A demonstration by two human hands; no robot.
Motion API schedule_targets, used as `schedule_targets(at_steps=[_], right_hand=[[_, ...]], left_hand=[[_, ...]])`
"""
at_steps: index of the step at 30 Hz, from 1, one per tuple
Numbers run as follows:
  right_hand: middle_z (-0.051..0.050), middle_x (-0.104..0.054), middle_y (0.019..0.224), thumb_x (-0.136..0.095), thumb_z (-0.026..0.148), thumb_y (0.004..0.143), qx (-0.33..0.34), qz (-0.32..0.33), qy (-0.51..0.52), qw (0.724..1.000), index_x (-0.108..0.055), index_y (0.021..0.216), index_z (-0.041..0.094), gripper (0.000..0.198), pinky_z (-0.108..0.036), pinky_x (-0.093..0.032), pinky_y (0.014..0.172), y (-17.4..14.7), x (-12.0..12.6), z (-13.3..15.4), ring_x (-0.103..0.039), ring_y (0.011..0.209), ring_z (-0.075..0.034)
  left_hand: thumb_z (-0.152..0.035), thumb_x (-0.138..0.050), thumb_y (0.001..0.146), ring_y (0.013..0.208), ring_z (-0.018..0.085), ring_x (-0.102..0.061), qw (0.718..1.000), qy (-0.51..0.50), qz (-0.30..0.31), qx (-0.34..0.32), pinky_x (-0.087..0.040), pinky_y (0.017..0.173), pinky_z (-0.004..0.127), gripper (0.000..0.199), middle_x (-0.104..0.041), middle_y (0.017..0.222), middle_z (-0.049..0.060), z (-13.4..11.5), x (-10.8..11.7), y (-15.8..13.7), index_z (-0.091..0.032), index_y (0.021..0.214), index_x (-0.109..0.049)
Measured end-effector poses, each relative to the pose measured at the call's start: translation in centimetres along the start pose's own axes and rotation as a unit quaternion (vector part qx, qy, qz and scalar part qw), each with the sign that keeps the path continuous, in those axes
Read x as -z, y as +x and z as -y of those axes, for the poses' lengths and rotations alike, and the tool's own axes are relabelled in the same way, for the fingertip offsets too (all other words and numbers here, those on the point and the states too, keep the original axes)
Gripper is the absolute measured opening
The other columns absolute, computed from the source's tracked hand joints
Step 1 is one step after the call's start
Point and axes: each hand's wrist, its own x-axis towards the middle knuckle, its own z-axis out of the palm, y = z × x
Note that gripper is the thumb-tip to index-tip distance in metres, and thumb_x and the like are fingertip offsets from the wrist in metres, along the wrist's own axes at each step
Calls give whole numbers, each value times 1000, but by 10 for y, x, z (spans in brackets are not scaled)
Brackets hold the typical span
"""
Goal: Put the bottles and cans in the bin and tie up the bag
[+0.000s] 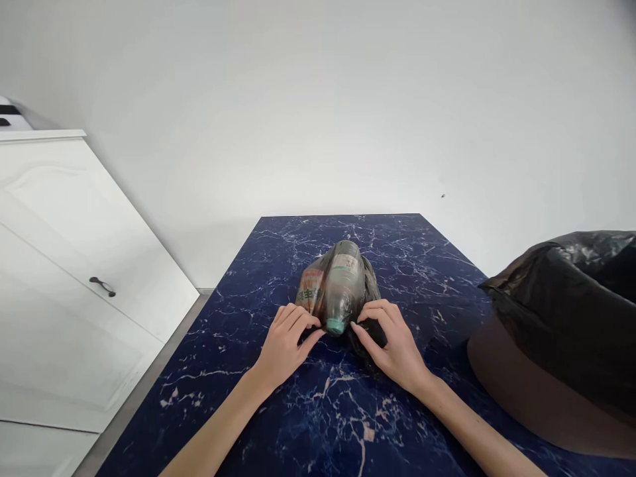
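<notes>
A thin black plastic bag (371, 281) lies on the blue table, stretched over its contents so that they show through. Inside it is a bottle (345, 281) with a green cap, the cap pointing toward me. Left of the bottle, a packet or container with orange and green print (311, 288) shows through the film. My left hand (288, 341) pinches the bag's edge just left of the cap. On the cap's right, my right hand (387, 338) pinches the film between thumb and fingers, with bunched black plastic under its palm.
The table (238, 411) has a dark blue marble pattern and ends near a white wall (318, 119). At the right stands a brown bin (536, 391) lined with a black bag (566, 311). A white cabinet (74, 265) with a dark handle is on the left.
</notes>
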Motion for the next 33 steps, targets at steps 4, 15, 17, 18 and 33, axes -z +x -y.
schedule_targets(at_steps=[4, 15, 17, 18, 33], right_hand=[[-9, -69, 113, -67, 35, 106, -2, 8, 0, 1000, -60, 113, 27, 13, -43, -55, 92, 1, 2, -2, -66, 108, -28], [-7, -66, 110, -68, 30, 105, 76, 18, -45, 996, -62, 99, 28, 9, -46, -52, 91, 4, 7, -2, -65, 104, -26], [-7, -66, 109, -67, 26, 104, 72, -3, -46, 996, -62, 100, 27, 7, -45, -51, 90, 4, 7, -4, -64, 102, -26], [-7, -66, 109, -67, 25, 104, 69, -12, -47, 996, -63, 100, 27, 6, -44, -51, 90, 4, 7, -4, -64, 102, -26], [-4, -59, 98, -63, 22, 105, -34, -178, -42, 982, -56, 93, 25, 15, -38, -48, 84, 12, 23, -21, -61, 91, -21]], left_hand=[[-26, -61, 110, 86, 20, -64, 999, -3, -52, 10, -49, 82, 36, 11, -71, 90, 1, 1, 2, 1, -24, 100, -61], [-21, -61, 108, 99, 21, -64, 987, -3, -150, 62, -54, 88, 36, 10, -60, 106, 5, 5, 8, 1, -24, 98, -59], [-21, -61, 108, 100, 21, -64, 984, -1, -162, 77, -54, 89, 37, 11, -60, 105, 5, 6, 9, 1, -24, 98, -59], [-22, -61, 108, 100, 21, -64, 982, -1, -169, 85, -54, 90, 37, 11, -61, 105, 5, 6, 9, 1, -24, 97, -59], [-43, -64, 106, 89, 20, -63, 911, -24, -303, 279, -50, 78, 32, 22, -65, 102, 5, 41, 14, -4, -22, 100, -63]])
